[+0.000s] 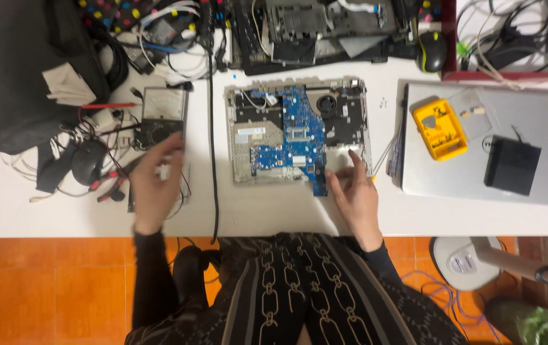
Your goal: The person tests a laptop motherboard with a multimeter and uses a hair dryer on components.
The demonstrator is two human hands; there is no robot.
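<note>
— What is seen from the head camera, near the front edge of the white table [274, 220]?

— Two hands are laid over it. The right hand [355, 191] is spread open, palm down, with its fingertips resting on the lower right corner of an opened laptop base [296, 131]; nothing is gripped. The blue circuit board [296, 137] is exposed at the middle of that base, and a round black fan [327, 102] is set toward its back right corner.

— And the other hand?

— The left hand [156, 182] is blurred, so it cannot be told whether anything is pinched; the fingers are loosely curled and are held just below a grey meter with a pale dial [162, 115], toward the left part of the table. Red and black leads [111, 185] are tangled beside it, near a black mouse [87, 161].

— What is placed elsewhere?

— A black bag [25, 70] is piled on the back left corner. At the right end a closed silver laptop [491, 147] is laid flat, and on its lid a yellow bit case [440, 129] and a black box [512, 165] are set well apart. Another dismantled laptop shell [318, 29] is pushed against the back edge — a second mouse [431, 52] is just beside it.
</note>
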